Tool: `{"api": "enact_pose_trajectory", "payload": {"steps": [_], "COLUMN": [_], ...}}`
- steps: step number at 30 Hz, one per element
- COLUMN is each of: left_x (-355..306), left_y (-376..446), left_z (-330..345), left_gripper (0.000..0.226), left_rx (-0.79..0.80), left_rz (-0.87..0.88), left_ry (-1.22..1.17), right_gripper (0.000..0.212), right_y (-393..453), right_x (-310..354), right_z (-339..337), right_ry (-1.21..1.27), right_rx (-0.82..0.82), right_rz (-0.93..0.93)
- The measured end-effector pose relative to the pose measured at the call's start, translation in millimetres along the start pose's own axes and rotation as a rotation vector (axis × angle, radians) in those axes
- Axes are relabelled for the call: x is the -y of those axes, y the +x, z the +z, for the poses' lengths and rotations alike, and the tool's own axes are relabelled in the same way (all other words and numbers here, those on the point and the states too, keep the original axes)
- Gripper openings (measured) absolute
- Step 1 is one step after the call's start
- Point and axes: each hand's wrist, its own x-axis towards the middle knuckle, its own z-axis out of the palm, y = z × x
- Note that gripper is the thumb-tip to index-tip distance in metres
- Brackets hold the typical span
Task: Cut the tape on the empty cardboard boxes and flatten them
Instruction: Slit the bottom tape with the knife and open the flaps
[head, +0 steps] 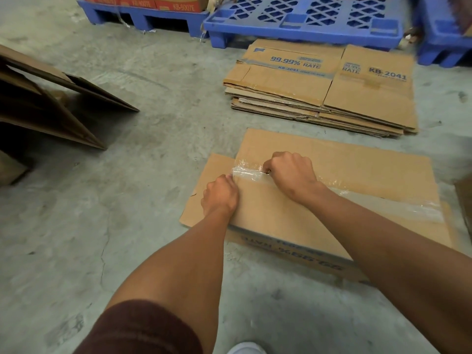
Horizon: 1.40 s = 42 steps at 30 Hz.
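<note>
A brown cardboard box lies on the concrete floor in front of me, with a strip of clear tape running along its flap seam. My left hand is fisted at the left end of the tape, gripping the box edge and the tape there. My right hand is closed just to the right, its fingers pinched at the tape seam. Whether it holds a cutter is hidden by the fingers. More tape continues to the box's right edge.
A stack of flattened boxes printed KB-2041 lies behind. Blue plastic pallets line the back, one bearing orange cartons. Opened cardboard leans at the left. Another box corner shows at the right edge. My shoe is below.
</note>
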Motion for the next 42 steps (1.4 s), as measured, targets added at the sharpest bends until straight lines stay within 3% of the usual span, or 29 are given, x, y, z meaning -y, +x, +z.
{"api": "enact_pose_trajectory", "payload": {"steps": [10,16,29,42], "left_x": [3.0,0.9,-4.9,-11.8], "left_y": [4.4,4.8,5.9,2.8], "left_z": [6.4,8.9,8.5,7.8], "left_gripper": [0.052,0.050,0.056,0.053], "left_rx": [-0.036,-0.044,0.020,0.039], "left_rz": [0.071,0.072,0.023,-0.049], "left_ry": [0.044,0.119,0.315,0.402], "right_gripper": [0.027,0.027,0.032,0.030], "right_y": [18.1,11.1,-7.3,-51.5], "right_x": [-8.4,-12.3,-9.6,-58.6], "right_z": [-13.9,-4.3,-12.0,-22.7], "right_ry": [0.099,0.111,-0.154,-0.372], "right_rx": [0.112,0.074,0.064,0.062], "right_rz": [0.043,0.038,-0.002,0.012]}}
